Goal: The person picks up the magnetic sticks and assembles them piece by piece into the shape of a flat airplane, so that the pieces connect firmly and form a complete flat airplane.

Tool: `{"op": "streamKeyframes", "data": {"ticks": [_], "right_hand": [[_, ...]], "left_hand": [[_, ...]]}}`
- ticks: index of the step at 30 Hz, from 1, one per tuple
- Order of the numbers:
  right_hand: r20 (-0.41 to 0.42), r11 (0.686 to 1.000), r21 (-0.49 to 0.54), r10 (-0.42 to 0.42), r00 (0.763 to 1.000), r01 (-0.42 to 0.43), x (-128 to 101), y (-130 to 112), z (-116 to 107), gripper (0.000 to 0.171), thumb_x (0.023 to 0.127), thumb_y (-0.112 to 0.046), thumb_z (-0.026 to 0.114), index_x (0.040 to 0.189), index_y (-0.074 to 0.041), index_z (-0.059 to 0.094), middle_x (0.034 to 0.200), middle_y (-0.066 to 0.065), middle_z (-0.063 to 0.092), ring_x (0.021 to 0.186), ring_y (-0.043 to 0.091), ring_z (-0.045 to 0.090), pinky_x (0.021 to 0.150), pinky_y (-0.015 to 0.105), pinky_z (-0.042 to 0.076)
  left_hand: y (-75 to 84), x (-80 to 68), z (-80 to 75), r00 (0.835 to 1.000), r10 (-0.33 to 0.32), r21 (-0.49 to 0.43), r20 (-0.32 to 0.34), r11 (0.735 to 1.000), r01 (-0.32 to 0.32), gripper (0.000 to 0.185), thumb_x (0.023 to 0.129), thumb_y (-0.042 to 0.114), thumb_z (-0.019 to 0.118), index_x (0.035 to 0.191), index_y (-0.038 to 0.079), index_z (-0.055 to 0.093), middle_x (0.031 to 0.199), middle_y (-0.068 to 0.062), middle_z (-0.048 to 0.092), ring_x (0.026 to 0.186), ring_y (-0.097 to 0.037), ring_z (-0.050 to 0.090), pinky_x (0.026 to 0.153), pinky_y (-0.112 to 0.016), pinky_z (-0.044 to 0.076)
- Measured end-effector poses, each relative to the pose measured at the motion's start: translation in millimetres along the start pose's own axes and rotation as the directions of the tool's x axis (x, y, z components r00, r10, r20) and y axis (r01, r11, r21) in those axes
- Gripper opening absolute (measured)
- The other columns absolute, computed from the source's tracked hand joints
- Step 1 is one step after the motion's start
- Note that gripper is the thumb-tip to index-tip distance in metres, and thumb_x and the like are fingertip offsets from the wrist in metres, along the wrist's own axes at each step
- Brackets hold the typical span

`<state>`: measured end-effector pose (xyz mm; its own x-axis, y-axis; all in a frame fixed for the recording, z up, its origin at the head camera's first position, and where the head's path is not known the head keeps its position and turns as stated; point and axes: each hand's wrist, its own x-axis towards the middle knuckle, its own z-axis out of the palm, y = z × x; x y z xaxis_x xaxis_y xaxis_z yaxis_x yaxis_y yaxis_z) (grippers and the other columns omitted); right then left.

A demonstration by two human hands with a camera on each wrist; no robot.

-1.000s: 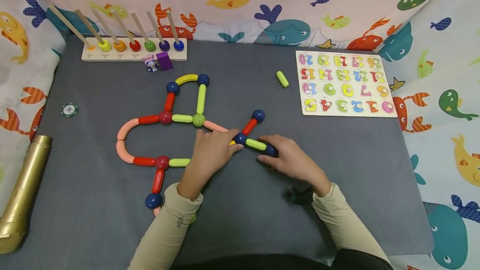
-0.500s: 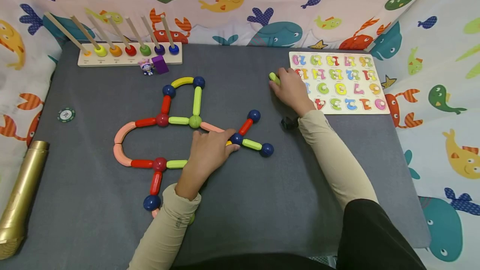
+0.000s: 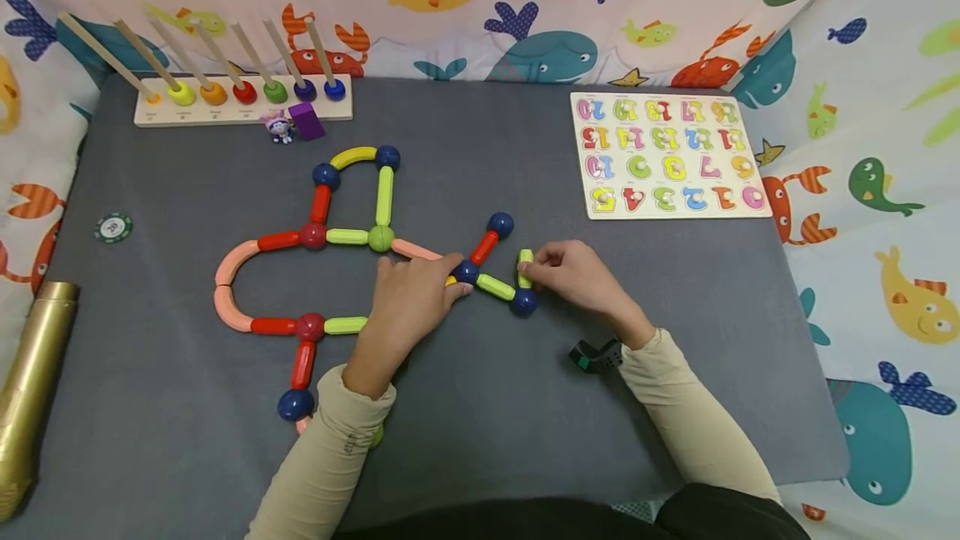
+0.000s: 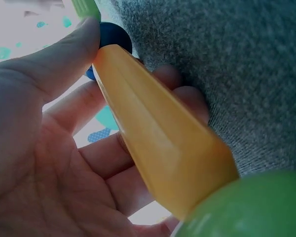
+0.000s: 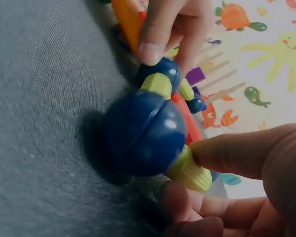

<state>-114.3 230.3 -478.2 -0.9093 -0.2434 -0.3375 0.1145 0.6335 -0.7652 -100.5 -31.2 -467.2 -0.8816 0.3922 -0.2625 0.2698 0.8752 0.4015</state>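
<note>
We note the change: half a second ago the right hand (image 3: 581,277) was off beside the number puzzle (image 3: 667,155), at a loose green rod (image 3: 525,267). Now that rod is back at the figure, pinched between thumb and fingertips, its lower end touching the outer blue ball (image 3: 523,302) — seemingly a new limb going on there.

Left hand (image 3: 415,294) — unmoved, fingers curled over the orange rod (image 4: 158,143), thumb against the hub ball (image 3: 466,272), steadying the figure.

Room: bare grey mat (image 3: 675,340) right of and below the outer blue ball; the puzzle lies well apart, up and right. A red rod (image 3: 483,247) slants close by on the left.
</note>
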Motion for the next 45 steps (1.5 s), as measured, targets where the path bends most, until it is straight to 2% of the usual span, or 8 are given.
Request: {"op": "streamKeyframes", "data": {"ticks": [11, 24, 30, 35, 37, 40, 43, 45], "right_hand": [[-0.043, 0.993, -0.092, -0.074, 0.996, 0.070, 29, -16, 12, 0.024, 0.102, -0.027, 0.071, 0.086, -0.009, 0.070, 0.070, 0.001, 0.058, 0.060, 0.019, 0.049, 0.057, 0.032, 0.036], [-0.150, 0.997, -0.067, -0.059, 0.987, 0.050, -5, -8, 26, 0.025, 0.103, -0.028, 0.072, 0.087, -0.009, 0.068, 0.066, -0.002, 0.054, 0.058, 0.019, 0.049, 0.055, 0.032, 0.035], [-0.216, 0.998, -0.043, -0.060, 0.975, 0.052, -9, -4, 31, 0.026, 0.102, -0.028, 0.073, 0.085, -0.009, 0.067, 0.065, -0.001, 0.055, 0.056, 0.019, 0.051, 0.053, 0.031, 0.038], [-0.258, 0.999, -0.036, -0.027, 0.966, 0.018, -6, -1, 32, 0.028, 0.103, -0.028, 0.073, 0.085, -0.008, 0.067, 0.067, 0.001, 0.060, 0.057, 0.020, 0.056, 0.052, 0.032, 0.043], [-0.252, 0.999, -0.033, -0.014, 0.967, 0.006, -7, 0, 32, 0.028, 0.103, -0.029, 0.072, 0.086, -0.008, 0.067, 0.067, 0.001, 0.061, 0.057, 0.020, 0.057, 0.052, 0.032, 0.043], [-0.238, 1.000, -0.026, -0.020, 0.971, 0.014, -8, 0, 34, 0.028, 0.103, -0.030, 0.072, 0.087, -0.008, 0.067, 0.068, 0.001, 0.061, 0.058, 0.020, 0.058, 0.053, 0.032, 0.043], [-0.235, 0.999, -0.025, -0.035, 0.971, 0.030, -10, -1, 34, 0.029, 0.103, -0.032, 0.072, 0.087, -0.008, 0.066, 0.068, 0.001, 0.060, 0.058, 0.019, 0.057, 0.053, 0.031, 0.042], [-0.240, 0.999, -0.028, -0.035, 0.970, 0.029, -10, -2, 33, 0.030, 0.103, -0.032, 0.073, 0.086, -0.008, 0.066, 0.069, 0.001, 0.060, 0.057, 0.018, 0.056, 0.053, 0.030, 0.041]], "left_hand": [[0.3, -0.9, -0.8, 0.999, -0.027, -0.004, 0.022, 1.000, 0.027, 0.049, 0.102, 0.042, 0.073, 0.145, 0.019, 0.067, 0.114, -0.012, 0.078, 0.098, -0.044, 0.073, 0.100, -0.067, 0.041], [4.1, -4.2, -0.4, 0.998, -0.055, -0.028, -0.010, 0.998, 0.055, 0.047, 0.102, 0.040, 0.075, 0.142, 0.018, 0.068, 0.113, -0.011, 0.078, 0.095, -0.041, 0.073, 0.100, -0.066, 0.041], [7.3, 5.2, -0.3, 0.998, -0.057, -0.005, -0.012, 0.998, 0.057, 0.049, 0.103, 0.040, 0.074, 0.144, 0.016, 0.066, 0.113, -0.011, 0.078, 0.096, -0.040, 0.073, 0.103, -0.067, 0.040], [7.4, 9.1, -2.7, 0.999, -0.048, -0.025, 0.002, 0.999, 0.048, 0.058, 0.105, 0.040, 0.071, 0.155, 0.014, 0.056, 0.126, -0.013, 0.075, 0.108, -0.041, 0.072, 0.107, -0.068, 0.037], [4.0, -2.6, -10.2, 0.999, -0.039, -0.058, 0.035, 0.997, 0.041, 0.065, 0.106, 0.043, 0.069, 0.162, 0.017, 0.047, 0.137, -0.015, 0.069, 0.119, -0.041, 0.067, 0.110, -0.068, 0.034], [-14.7, -37.7, -30.7, 0.999, -0.008, -0.198, 0.048, 0.980, 0.018, 0.071, 0.108, 0.044, 0.065, 0.168, 0.020, 0.036, 0.153, -0.016, 0.058, 0.135, -0.040, 0.056, 0.115, -0.068, 0.030], [-52.7, -82.5, -53.2, 0.999, -0.028, -0.377, -0.022, 0.926, 0.018, 0.067, 0.110, 0.042, 0.062, 0.168, 0.019, 0.037, 0.150, -0.017, 0.058, 0.134, -0.038, 0.057, 0.113, -0.063, 0.039], [-85.0, -106.6, -62.7, 0.989, -0.114, -0.438, -0.099, 0.897, 0.060, 0.062, 0.112, 0.039, 0.059, 0.166, 0.014, 0.040, 0.144, -0.019, 0.062, 0.123, -0.038, 0.064, 0.104, -0.061, 0.049]]}}
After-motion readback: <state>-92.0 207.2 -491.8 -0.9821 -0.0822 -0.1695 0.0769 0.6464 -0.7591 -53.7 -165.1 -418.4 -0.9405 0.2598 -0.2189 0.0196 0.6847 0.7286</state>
